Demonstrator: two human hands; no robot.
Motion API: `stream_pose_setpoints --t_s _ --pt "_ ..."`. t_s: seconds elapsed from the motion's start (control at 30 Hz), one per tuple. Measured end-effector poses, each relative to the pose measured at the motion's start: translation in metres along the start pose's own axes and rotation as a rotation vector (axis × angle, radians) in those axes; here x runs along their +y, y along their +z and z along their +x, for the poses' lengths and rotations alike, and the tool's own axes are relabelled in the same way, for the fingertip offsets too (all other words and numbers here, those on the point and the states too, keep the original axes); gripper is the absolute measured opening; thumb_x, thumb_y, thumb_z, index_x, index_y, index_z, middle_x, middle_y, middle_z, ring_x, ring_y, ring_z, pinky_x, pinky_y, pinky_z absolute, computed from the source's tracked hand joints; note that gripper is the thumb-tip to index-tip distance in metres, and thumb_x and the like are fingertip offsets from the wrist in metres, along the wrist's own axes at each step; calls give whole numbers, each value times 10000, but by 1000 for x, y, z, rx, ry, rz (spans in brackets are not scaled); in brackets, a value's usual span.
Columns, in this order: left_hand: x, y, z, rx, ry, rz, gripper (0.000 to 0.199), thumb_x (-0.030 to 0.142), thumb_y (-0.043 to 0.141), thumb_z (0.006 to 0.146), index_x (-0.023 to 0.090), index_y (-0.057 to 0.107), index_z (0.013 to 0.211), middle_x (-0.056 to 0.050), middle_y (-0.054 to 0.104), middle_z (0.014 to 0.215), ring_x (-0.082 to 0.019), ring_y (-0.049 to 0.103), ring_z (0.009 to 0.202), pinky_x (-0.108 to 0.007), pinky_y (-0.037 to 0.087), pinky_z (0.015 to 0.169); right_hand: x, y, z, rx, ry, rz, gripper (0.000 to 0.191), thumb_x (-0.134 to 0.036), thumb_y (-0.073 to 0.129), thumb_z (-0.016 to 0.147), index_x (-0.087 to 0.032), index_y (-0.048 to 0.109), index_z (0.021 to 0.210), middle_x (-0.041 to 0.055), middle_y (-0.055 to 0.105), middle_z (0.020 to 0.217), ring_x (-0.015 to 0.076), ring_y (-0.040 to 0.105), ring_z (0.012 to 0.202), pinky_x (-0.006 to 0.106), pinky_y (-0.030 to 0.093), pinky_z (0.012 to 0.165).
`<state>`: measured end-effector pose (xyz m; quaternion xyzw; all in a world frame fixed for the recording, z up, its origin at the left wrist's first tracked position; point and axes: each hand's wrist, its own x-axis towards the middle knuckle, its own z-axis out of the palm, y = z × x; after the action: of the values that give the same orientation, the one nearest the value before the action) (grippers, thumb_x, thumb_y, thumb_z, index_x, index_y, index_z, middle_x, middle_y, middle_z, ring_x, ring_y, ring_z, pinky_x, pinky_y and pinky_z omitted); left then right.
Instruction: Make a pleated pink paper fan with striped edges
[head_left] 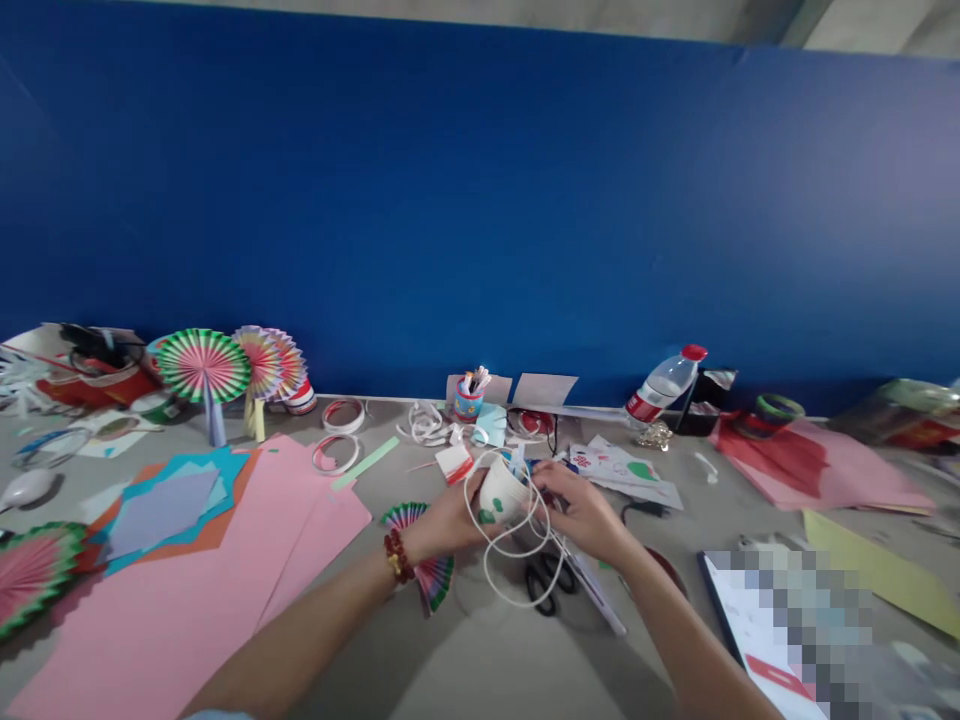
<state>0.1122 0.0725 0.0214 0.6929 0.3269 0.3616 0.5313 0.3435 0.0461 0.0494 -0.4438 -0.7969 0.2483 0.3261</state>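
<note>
A white cup-like container with green patches is held up near the middle of the table. My left hand, with a beaded bracelet at its wrist, is wrapped round the container's left side. Closed at the container's right rim is my right hand; what its fingers pinch is too small to make out. A thin white cord hangs in loops around the container. Beneath it lie black-handled scissors and a small folded paper fan, partly behind my left wrist.
Pink paper sheets cover the left side, with round paper fans standing behind. At the back are a pencil cup and a tilted bottle. More pink paper and a tablet-like item lie right. A blue partition rises behind.
</note>
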Motion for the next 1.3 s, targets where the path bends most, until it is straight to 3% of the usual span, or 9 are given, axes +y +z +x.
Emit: stream_pose_setpoints --t_s 0.07,0.2,0.4,0.53,0.7,0.87,1.0,1.13,1.3 --pt "-1 -1 -8 4 15 87 809 247 821 650 194 514 1396 -135 564 1400 -338 501 1298 -485 336 1143 0 6 2 -3 -17 55 249 -424 643 895 -183 671 840 71 641 947 204 602 883 303 506 794" --pt "0 -9 -26 31 -9 178 887 256 825 645 226 452 1450 -121 525 1447 -349 478 1323 -477 329 1150 1 16 1 -56 -35 154 283 -451 669 874 -179 687 800 75 647 936 221 610 945 311 499 862" --pt "3 -19 -45 9 2 264 836 275 796 699 271 442 1455 -82 587 1389 -319 567 1244 -394 436 1056 -4 24 0 -46 -35 212 267 -432 663 884 -187 695 785 65 636 918 200 617 916 279 492 848" --pt "8 -29 -59 30 -129 376 732 348 781 700 233 510 1370 -110 663 1259 -334 636 1110 -391 491 932 -11 14 -1 4 -26 165 262 -425 630 905 -193 686 795 64 620 901 208 598 929 289 495 841" --pt "7 -45 -80 -9 -168 449 736 428 790 691 248 507 1346 -111 661 1243 -347 636 1095 -370 484 889 -16 3 -6 58 -28 82 238 -397 626 904 -195 668 784 75 615 935 216 602 937 290 500 824" --pt "-6 -67 -97 110 -253 439 693 456 723 772 214 448 1359 -126 670 1186 -319 651 1060 -390 506 889 -9 -25 -12 137 2 -10 231 -379 625 901 -201 652 755 76 623 937 226 602 938 297 502 807" --pt "-8 -76 -104 145 -249 503 660 475 684 800 206 443 1353 -132 634 1262 -304 634 1097 -407 507 931 20 -63 -17 88 21 -156 218 -393 603 907 -212 705 842 73 654 953 230 623 925 309 499 809" --pt "-11 -75 -106 126 -200 544 694 504 667 813 192 420 1381 -131 638 1265 -292 637 1095 -401 513 936 73 -89 -18 155 25 -309 229 -392 567 898 -213 708 874 67 675 892 218 639 817 313 509 744" --pt "-19 -71 -105 78 -135 499 703 520 645 839 204 389 1412 -118 625 1297 -278 624 1121 -377 515 943 122 -96 -2 405 50 -571 259 -333 500 885 -190 714 913 109 669 1005 244 656 877 330 523 726"
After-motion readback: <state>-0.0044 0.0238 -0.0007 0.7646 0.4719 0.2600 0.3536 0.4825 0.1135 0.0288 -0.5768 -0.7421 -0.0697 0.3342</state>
